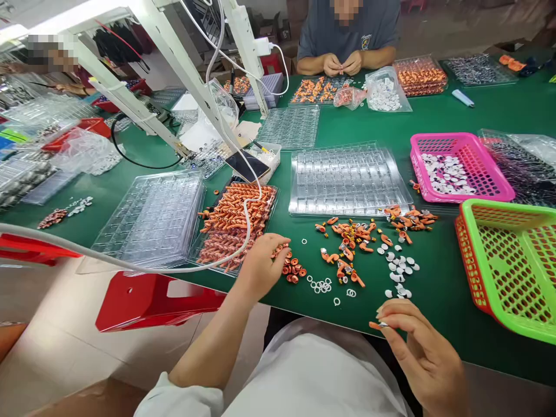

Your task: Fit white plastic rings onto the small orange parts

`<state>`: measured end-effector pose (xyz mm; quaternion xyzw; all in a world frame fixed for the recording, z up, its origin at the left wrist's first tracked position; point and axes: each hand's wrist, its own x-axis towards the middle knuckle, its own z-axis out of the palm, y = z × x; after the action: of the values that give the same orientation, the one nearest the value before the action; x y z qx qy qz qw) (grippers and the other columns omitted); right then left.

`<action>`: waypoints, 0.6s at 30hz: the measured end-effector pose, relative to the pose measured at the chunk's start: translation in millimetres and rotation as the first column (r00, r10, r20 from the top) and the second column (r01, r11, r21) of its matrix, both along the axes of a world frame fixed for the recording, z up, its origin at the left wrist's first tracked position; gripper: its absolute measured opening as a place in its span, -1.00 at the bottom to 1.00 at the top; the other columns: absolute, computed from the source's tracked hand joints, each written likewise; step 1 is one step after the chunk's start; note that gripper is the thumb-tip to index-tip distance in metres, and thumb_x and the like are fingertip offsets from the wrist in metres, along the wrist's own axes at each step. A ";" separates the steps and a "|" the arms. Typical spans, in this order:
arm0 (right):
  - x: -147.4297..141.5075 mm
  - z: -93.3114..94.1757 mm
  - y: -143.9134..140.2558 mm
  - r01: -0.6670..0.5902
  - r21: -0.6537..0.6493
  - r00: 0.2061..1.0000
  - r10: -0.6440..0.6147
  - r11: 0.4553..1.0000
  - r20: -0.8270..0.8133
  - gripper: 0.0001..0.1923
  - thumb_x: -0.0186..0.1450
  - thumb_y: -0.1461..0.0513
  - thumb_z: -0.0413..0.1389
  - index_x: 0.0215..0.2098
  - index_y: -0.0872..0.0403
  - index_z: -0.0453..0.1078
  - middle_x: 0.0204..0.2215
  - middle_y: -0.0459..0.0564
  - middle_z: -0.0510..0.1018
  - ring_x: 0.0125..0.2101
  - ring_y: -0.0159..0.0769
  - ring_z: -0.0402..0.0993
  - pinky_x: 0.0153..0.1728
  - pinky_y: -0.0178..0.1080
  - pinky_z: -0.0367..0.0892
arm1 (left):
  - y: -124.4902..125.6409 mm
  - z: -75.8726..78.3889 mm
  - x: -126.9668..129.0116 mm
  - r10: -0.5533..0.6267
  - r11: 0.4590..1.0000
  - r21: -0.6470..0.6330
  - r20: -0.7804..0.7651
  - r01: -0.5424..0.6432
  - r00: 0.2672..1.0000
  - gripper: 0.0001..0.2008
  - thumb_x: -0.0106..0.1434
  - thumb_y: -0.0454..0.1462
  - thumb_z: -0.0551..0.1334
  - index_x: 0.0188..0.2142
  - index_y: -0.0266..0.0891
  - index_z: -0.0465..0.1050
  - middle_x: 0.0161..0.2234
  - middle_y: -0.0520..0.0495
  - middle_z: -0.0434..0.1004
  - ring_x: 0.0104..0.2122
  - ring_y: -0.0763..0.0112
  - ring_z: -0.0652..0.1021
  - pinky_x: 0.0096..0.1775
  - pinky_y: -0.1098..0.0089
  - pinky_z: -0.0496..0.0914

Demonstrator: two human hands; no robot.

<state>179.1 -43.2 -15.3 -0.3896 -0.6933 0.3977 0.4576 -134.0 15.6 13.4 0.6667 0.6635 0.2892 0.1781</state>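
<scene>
My left hand (263, 266) is at the pile of small round orange cup-shaped parts (294, 270), thumb and forefinger closed around one at the pile's edge. Near the table's front edge, my right hand (419, 344) pinches a small orange part (375, 325) with a white piece on it. Between the hands lie loose white rings (321, 285) and a heap of orange curved parts (347, 240) with yellow and silvery bits. White oval discs (400, 266) are scattered beyond my right hand.
Clear plastic trays (351, 179) and a tray of orange parts (238, 214) lie beyond. Pink (460, 168) and green baskets (512, 260) stand right. A white cable (208, 267) crosses in front at left. Opposite, a person (347, 40) handles small parts.
</scene>
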 end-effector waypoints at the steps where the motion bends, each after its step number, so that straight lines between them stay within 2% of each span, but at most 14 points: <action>1: 0.9 -1.6 -0.8 0.010 -0.019 1.000 -0.010 1.000 -0.026 -0.77 0.32 0.47 0.08 -0.15 0.07 0.40 -0.19 0.09 0.45 -0.10 -0.14 0.41 -0.14 -0.11 0.42 | 3.0 1.4 -6.3 0.015 1.000 -0.015 -0.028 -0.015 0.999 -0.81 0.34 -0.30 0.16 -0.11 -0.24 0.49 -0.12 -0.19 0.54 -0.07 0.18 0.54 -0.02 0.15 0.44; 3: 0.5 -4.7 -1.4 0.023 -0.041 0.998 -0.025 0.999 -0.059 -0.76 0.32 0.47 0.09 -0.14 0.06 0.41 -0.19 0.09 0.46 -0.09 -0.12 0.41 -0.14 -0.10 0.43 | 7.4 4.1 -13.0 -0.004 0.998 -0.069 -0.087 -0.002 0.996 -0.81 0.34 -0.30 0.14 -0.12 -0.23 0.50 -0.13 -0.17 0.54 -0.08 0.18 0.53 -0.04 0.15 0.44; 7: -5.2 -7.2 0.6 0.019 -0.057 0.997 -0.023 0.998 -0.075 -0.77 0.32 0.45 0.11 -0.16 0.04 0.42 -0.22 0.07 0.48 -0.12 -0.14 0.43 -0.10 -0.08 0.40 | 15.7 5.2 -12.7 -0.147 0.973 -0.209 -0.217 0.101 0.965 -0.84 0.31 -0.31 0.17 -0.20 -0.24 0.54 -0.19 -0.15 0.57 -0.10 0.14 0.49 -0.01 0.11 0.39; 10: -7.4 -6.7 2.5 -0.003 -0.057 0.997 -0.001 0.998 -0.080 -0.78 0.32 0.44 0.11 -0.17 0.03 0.43 -0.24 0.05 0.49 -0.14 -0.15 0.44 -0.12 -0.10 0.42 | 21.2 3.2 -10.9 -0.212 0.949 -0.286 -0.266 0.133 0.941 -0.85 0.29 -0.30 0.21 -0.23 -0.26 0.56 -0.22 -0.17 0.55 -0.12 0.12 0.47 -0.05 0.12 0.39; 14: -6.5 -6.7 2.8 0.004 -0.046 0.997 -0.008 0.999 -0.076 -0.79 0.32 0.43 0.11 -0.17 0.03 0.43 -0.26 0.05 0.51 -0.17 -0.16 0.47 -0.16 -0.12 0.45 | 25.1 1.6 -11.0 -0.261 0.931 -0.328 -0.288 0.162 0.921 -0.86 0.27 -0.31 0.21 -0.30 -0.25 0.56 -0.25 -0.17 0.54 -0.16 0.13 0.46 -0.07 0.13 0.39; 18: -6.3 -6.8 1.8 0.047 -0.035 0.995 -0.050 0.998 -0.084 -0.82 0.32 0.41 0.11 -0.19 0.04 0.45 -0.26 0.07 0.52 -0.18 -0.12 0.49 -0.17 -0.07 0.47 | 26.7 2.2 -11.8 -0.284 0.931 -0.310 -0.279 0.194 0.917 -0.86 0.25 -0.29 0.21 -0.36 -0.23 0.56 -0.28 -0.16 0.55 -0.18 0.13 0.47 -0.10 0.14 0.39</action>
<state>172.8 -41.4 -22.0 -0.3968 -0.6569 0.4141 0.4895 -145.8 42.3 15.6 0.7498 0.6299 0.0582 0.1940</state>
